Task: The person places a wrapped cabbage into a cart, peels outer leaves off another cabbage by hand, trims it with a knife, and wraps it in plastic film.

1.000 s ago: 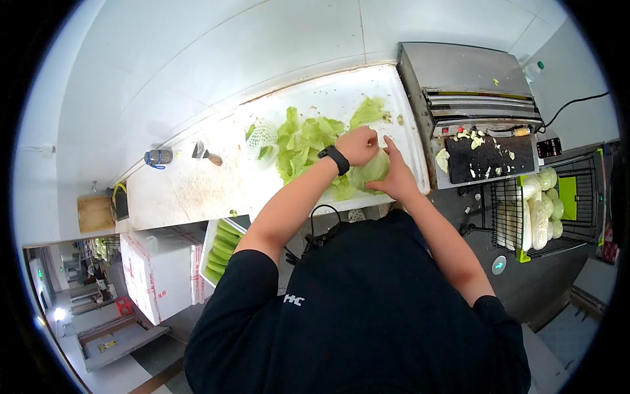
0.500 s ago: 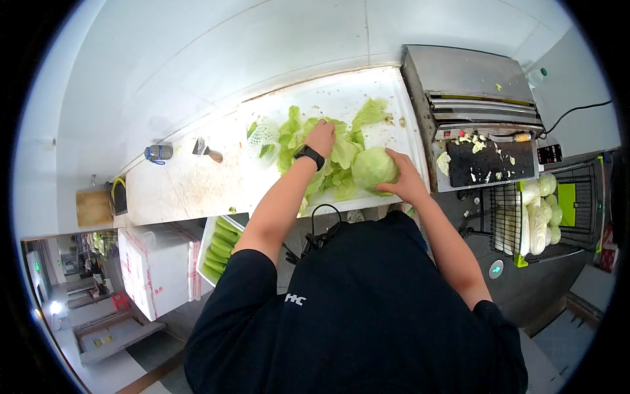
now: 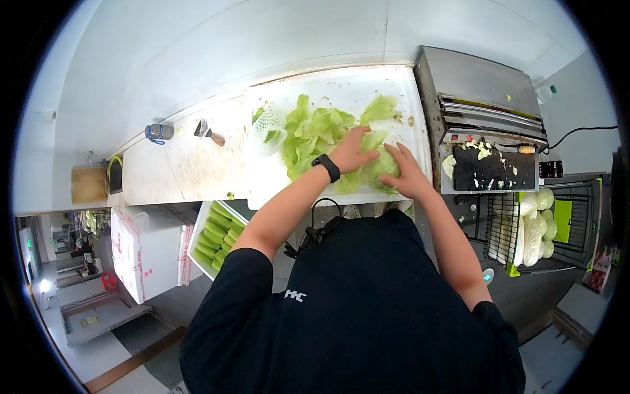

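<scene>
A pale green cabbage [image 3: 375, 164] sits on the white board between my two hands, slightly blurred and partly covered by fingers. My right hand [image 3: 409, 176] is cupped against its right side, fingers and thumb spread over it. On the other side, my left hand [image 3: 351, 152], with a black watch at the wrist, reaches over the cabbage's left edge with fingers stretched and thumb apart. A pile of loose cabbage leaves [image 3: 312, 134] lies left of that hand. Another loose leaf [image 3: 379, 109] rests behind the cabbage.
The white board [image 3: 262, 190] holds a white foam net [image 3: 269, 126]. Left along the counter are a scraper [image 3: 211, 134] and a blue-grey cup [image 3: 159, 132]. At right stand a metal machine [image 3: 482, 79], a dark scrap-covered plate [image 3: 482, 172] and a cart [image 3: 577, 226] of cabbages. Green vegetables fill a box [image 3: 199, 253].
My left hand has moved right, from the loose leaves to the cabbage. My right hand stays at the cabbage, its fingers now further over the top. The view has shifted slightly.
</scene>
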Action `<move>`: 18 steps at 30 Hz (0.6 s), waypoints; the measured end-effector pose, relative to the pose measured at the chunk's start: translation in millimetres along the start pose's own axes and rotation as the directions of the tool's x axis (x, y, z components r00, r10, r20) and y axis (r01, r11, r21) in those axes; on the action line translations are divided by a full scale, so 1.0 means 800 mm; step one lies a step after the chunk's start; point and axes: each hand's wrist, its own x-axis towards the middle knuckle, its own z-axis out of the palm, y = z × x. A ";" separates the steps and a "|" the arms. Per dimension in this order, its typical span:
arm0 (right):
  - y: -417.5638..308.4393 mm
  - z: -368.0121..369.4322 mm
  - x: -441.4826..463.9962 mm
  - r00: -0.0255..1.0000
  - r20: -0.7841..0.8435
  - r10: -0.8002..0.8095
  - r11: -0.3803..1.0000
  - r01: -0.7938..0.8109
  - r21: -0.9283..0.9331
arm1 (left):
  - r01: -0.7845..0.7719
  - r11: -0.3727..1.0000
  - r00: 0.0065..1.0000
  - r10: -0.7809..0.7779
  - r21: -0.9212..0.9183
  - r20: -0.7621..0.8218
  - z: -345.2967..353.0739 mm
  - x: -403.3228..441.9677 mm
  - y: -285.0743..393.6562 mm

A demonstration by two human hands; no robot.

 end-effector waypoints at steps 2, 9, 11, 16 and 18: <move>-0.012 0.003 -0.003 0.999 -0.025 -0.019 0.994 0.016 -0.109 | 0.031 0.999 0.999 -0.030 -0.029 0.016 0.009 -0.002 0.006; 0.008 -0.004 -0.001 0.999 0.011 -0.039 0.998 0.040 -0.051 | 0.135 0.983 0.989 -0.141 -0.128 -0.043 0.011 -0.002 0.001; 0.012 -0.005 -0.001 0.999 0.018 -0.042 0.999 0.042 -0.017 | 0.080 0.994 0.993 -0.086 -0.075 -0.086 0.004 -0.001 0.013; 0.011 -0.002 -0.008 0.999 -0.013 -0.031 0.998 0.031 -0.056 | 0.118 0.961 0.974 -0.161 0.252 0.159 -0.016 0.004 0.013; 0.005 0.003 -0.012 0.999 -0.035 -0.027 0.994 0.023 -0.105 | 0.145 0.965 0.942 -0.202 0.217 0.269 -0.016 0.005 0.010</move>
